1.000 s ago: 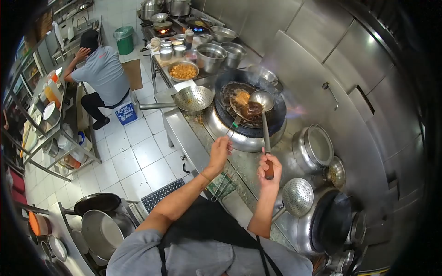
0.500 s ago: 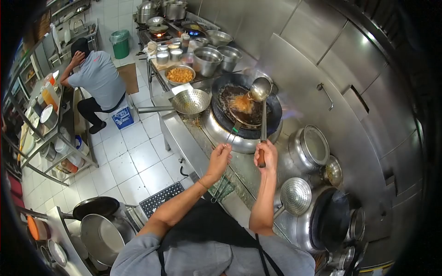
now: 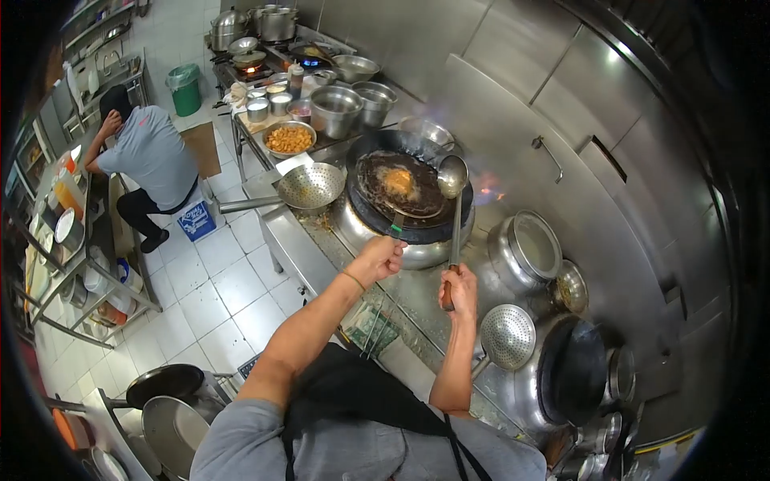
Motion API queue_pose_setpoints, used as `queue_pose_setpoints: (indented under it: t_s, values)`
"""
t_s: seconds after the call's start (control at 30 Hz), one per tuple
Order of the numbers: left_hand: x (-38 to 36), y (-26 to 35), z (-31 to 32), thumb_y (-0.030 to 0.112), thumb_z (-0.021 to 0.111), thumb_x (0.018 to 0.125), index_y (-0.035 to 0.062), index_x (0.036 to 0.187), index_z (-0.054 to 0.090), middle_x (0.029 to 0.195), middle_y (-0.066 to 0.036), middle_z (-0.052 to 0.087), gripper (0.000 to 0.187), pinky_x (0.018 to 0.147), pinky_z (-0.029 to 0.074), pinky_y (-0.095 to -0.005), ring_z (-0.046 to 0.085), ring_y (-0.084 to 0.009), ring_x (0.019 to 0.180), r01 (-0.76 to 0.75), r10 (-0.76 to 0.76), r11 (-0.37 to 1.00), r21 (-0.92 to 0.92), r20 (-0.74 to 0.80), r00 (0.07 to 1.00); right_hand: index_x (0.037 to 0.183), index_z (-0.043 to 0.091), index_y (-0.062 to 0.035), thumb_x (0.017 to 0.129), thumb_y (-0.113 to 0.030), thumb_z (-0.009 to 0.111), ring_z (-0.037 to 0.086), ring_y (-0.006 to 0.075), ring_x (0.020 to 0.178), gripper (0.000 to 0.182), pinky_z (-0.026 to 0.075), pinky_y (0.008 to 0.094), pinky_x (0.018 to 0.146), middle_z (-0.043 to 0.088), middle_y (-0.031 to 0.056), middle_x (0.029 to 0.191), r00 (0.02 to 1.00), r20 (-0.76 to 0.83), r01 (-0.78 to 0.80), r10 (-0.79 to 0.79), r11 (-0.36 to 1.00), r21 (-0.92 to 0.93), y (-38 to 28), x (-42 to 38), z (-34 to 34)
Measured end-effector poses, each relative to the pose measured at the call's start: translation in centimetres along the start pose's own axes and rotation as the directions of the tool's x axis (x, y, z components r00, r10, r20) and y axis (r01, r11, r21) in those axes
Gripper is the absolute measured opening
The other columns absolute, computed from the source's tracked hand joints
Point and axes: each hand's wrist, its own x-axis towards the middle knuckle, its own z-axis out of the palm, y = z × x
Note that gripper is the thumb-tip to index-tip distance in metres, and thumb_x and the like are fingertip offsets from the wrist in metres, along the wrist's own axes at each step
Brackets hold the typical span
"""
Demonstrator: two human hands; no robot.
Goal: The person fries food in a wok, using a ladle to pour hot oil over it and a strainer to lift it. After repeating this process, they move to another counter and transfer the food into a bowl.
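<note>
My right hand (image 3: 459,289) is wrapped round the brown grip of a long-handled ladle (image 3: 453,175). The ladle's bowl hangs over the right side of a black wok (image 3: 366,188) of dark bubbling liquid, probably oil. An orange-brown clump of food (image 3: 398,183) floats in its middle. My left hand (image 3: 383,258) is closed round the long wire handle of a wire skimmer (image 3: 396,228) with a green band. The skimmer's round head seems to lie in the liquid, mostly hidden. Left of the wok rests a perforated strainer (image 3: 311,186).
A bowl of orange cubes (image 3: 289,139) and metal pots (image 3: 336,110) stand beyond the strainer. A second perforated ladle (image 3: 508,337) and another wok (image 3: 571,370) are at the right. Flames (image 3: 489,191) flare beside the wok. A person (image 3: 153,152) sits at the left.
The orange food pouring from the ladle is now in the liquid, and the ladle's bowl looks emptied. My left hand has moved up near the green band. The view has shifted slightly.
</note>
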Motion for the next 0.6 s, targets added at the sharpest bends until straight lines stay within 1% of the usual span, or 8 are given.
queue_pose_setpoints:
  t_s: [0.07, 0.13, 0.3, 0.37, 0.4, 0.47, 0.5, 0.6]
  values:
    - [0.0, -0.7, 0.3, 0.012, 0.041, 0.086, 0.0035, 0.088, 0.048, 0.060, 0.001, 0.042, 0.011, 0.034, 0.024, -0.0214, 0.030, -0.0074, 0.040, -0.068, 0.073, 0.991, 0.117, -0.038, 0.997, 0.073, 0.042, -0.0048, 0.074, -0.007, 0.054, 0.043, 0.0102, 0.033, 0.012, 0.033, 0.0232, 0.026, 0.045, 0.0029, 0.054, 1.000, -0.001, 0.017, -0.017, 1.000, 0.010, 0.6, 0.5, 0.0]
    - [-0.2, -1.7, 0.8, 0.010, 0.037, 0.086, 0.0027, 0.090, 0.048, 0.058, 0.002, 0.036, 0.014, 0.035, 0.020, -0.0231, 0.026, -0.0083, 0.040, -0.137, 0.177, 0.968, 0.211, -0.183, 0.967, 0.073, 0.042, -0.0047, 0.073, -0.007, 0.054, 0.043, 0.0103, 0.033, 0.012, 0.033, 0.0234, 0.026, 0.046, 0.0031, 0.054, 1.000, -0.006, 0.010, -0.010, 1.000, 0.002, 1.3, 1.3, 0.2]
    - [2.2, -3.3, -0.5, 0.009, 0.036, 0.083, 0.0021, 0.094, 0.049, 0.057, 0.001, 0.038, 0.018, 0.035, 0.022, -0.0243, 0.029, -0.0089, 0.040, -0.258, 0.319, 0.916, 0.307, -0.166, 0.933, 0.073, 0.044, -0.0047, 0.074, -0.007, 0.054, 0.044, 0.0108, 0.034, 0.010, 0.033, 0.0240, 0.026, 0.048, 0.0038, 0.057, 0.997, -0.003, -0.077, 0.077, 0.994, 0.074, 1.6, 1.9, 1.0]
    - [3.0, -3.8, -0.8, 0.009, 0.037, 0.082, 0.0017, 0.095, 0.050, 0.056, 0.001, 0.039, 0.020, 0.035, 0.023, -0.0244, 0.030, -0.0091, 0.040, -0.294, 0.371, 0.892, 0.342, -0.183, 0.911, 0.080, 0.049, -0.0017, 0.076, -0.007, 0.052, 0.045, 0.0107, 0.038, 0.007, 0.033, 0.0241, 0.027, 0.050, 0.0044, 0.060, 0.978, 0.099, -0.210, 0.185, 0.878, 0.431, 1.5, 2.4, 0.8]
    - [3.4, -4.0, -1.1, 0.009, 0.037, 0.081, 0.0011, 0.095, 0.050, 0.057, 0.000, 0.040, 0.020, 0.034, 0.023, -0.0245, 0.031, -0.0095, 0.040, -0.321, 0.399, 0.877, 0.357, -0.172, 0.901, 0.080, 0.049, -0.0017, 0.076, -0.007, 0.052, 0.045, 0.0107, 0.038, 0.007, 0.033, 0.0241, 0.027, 0.050, 0.0044, 0.060, 0.977, 0.102, -0.213, 0.187, 0.878, 0.429, 1.2, 2.7, 0.7]
    - [3.7, -4.3, -1.4, 0.009, 0.037, 0.081, 0.0006, 0.095, 0.050, 0.057, 0.000, 0.041, 0.021, 0.034, 0.023, -0.0247, 0.032, -0.0098, 0.039, -0.346, 0.428, 0.861, 0.372, -0.163, 0.889, 0.090, 0.053, 0.0013, 0.078, -0.008, 0.051, 0.044, 0.0103, 0.041, 0.016, 0.033, 0.0240, 0.028, 0.052, 0.0049, 0.064, 0.937, 0.192, -0.346, 0.293, 0.689, 0.637, 0.4, 2.9, 0.4]
    - [3.6, -4.3, -1.4, 0.008, 0.037, 0.080, 0.0002, 0.094, 0.051, 0.057, 0.000, 0.042, 0.021, 0.033, 0.024, -0.0250, 0.032, -0.0099, 0.039, -0.348, 0.446, 0.848, 0.399, -0.185, 0.876, 0.097, 0.053, 0.0036, 0.079, -0.009, 0.049, 0.043, 0.0095, 0.043, 0.023, 0.033, 0.0236, 0.028, 0.052, 0.0049, 0.066, 0.931, 0.251, -0.364, 0.264, 0.649, 0.668, 0.5, 3.1, 0.1]
    - [3.0, -4.2, -1.2, 0.004, 0.037, 0.077, -0.0009, 0.091, 0.053, 0.056, -0.003, 0.044, 0.022, 0.032, 0.025, -0.0267, 0.034, -0.0112, 0.037, -0.363, 0.479, 0.834, 0.416, -0.217, 0.851, 0.097, 0.053, 0.0039, 0.080, -0.010, 0.048, 0.043, 0.0092, 0.042, 0.023, 0.033, 0.0230, 0.028, 0.051, 0.0045, 0.066, 0.920, 0.310, -0.393, 0.241, 0.577, 0.716, -0.5, 3.1, 0.2]
